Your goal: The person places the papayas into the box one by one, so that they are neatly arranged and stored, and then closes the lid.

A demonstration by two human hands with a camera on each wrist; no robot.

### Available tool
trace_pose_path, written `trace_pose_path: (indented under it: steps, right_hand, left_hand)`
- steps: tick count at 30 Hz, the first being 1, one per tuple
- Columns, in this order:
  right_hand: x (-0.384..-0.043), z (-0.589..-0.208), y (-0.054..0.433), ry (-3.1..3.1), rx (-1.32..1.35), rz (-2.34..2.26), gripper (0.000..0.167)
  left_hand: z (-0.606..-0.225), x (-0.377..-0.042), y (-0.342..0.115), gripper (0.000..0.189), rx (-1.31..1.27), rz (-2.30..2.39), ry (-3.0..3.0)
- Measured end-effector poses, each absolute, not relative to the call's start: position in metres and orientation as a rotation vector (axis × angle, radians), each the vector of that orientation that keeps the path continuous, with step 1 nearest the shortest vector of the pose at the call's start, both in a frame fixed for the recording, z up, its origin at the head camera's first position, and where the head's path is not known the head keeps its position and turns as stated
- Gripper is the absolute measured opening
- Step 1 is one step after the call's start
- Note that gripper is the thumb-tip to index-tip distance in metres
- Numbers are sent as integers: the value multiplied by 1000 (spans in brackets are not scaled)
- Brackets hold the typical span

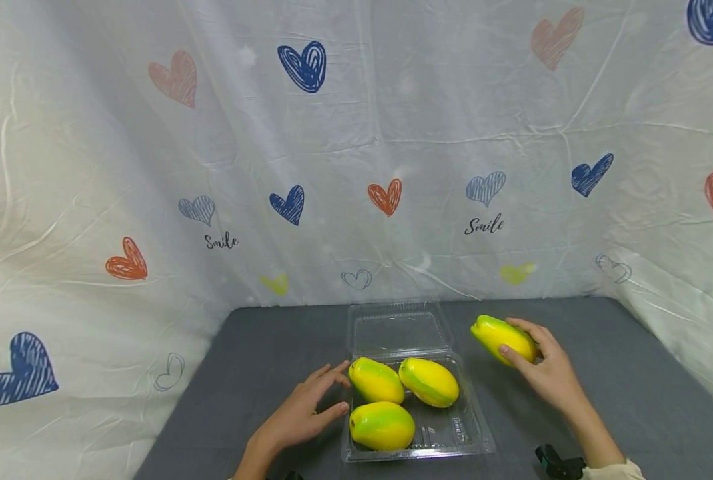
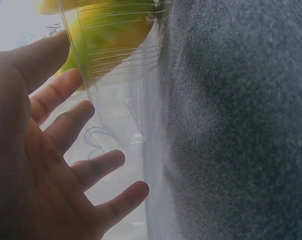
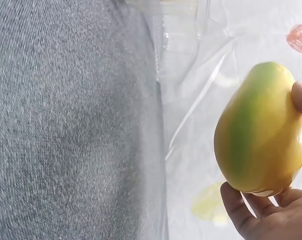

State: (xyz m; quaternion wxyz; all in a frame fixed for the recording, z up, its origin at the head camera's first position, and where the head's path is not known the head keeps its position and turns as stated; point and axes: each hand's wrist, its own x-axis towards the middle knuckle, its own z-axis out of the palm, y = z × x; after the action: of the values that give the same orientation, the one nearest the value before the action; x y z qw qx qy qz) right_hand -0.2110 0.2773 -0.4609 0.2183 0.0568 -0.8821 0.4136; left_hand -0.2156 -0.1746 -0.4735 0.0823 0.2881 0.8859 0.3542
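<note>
My right hand point(image 1: 547, 369) grips a yellow-green papaya point(image 1: 504, 340) above the table, right of a clear plastic clamshell box point(image 1: 446, 427). In the right wrist view, thumb and fingers hold the same papaya point(image 3: 260, 130) around its wide end. Three more papayas lie in the box: one at back left point(image 1: 376, 381), another at back right point(image 1: 430, 383), a third at front left point(image 1: 382, 426). Beside the box's left wall is my left hand point(image 1: 299, 410), its fingers spread. Seen from the left wrist, fingertips of that hand point(image 2: 56, 150) meet or nearly meet the clear wall point(image 2: 116, 65).
The box's hinged lid point(image 1: 398, 330) lies folded back toward the rear of the dark grey table point(image 1: 284, 340). Behind and at the sides hangs a white curtain point(image 1: 428, 167) printed with hearts. A small black device point(image 1: 560, 463) is at the right wrist.
</note>
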Motion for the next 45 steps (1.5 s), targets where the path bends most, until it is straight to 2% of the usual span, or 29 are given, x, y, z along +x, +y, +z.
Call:
trace_pose_path:
  steps: [29, 45]
  right_hand:
    - [-202, -447, 254, -2465, 265, 1198, 51]
    - [-195, -441, 232, -2438, 473, 1275, 46]
  left_hand:
    - [-473, -216, -175, 32, 861, 1061, 2643]
    - [-474, -216, -175, 33, 857, 1050, 2649]
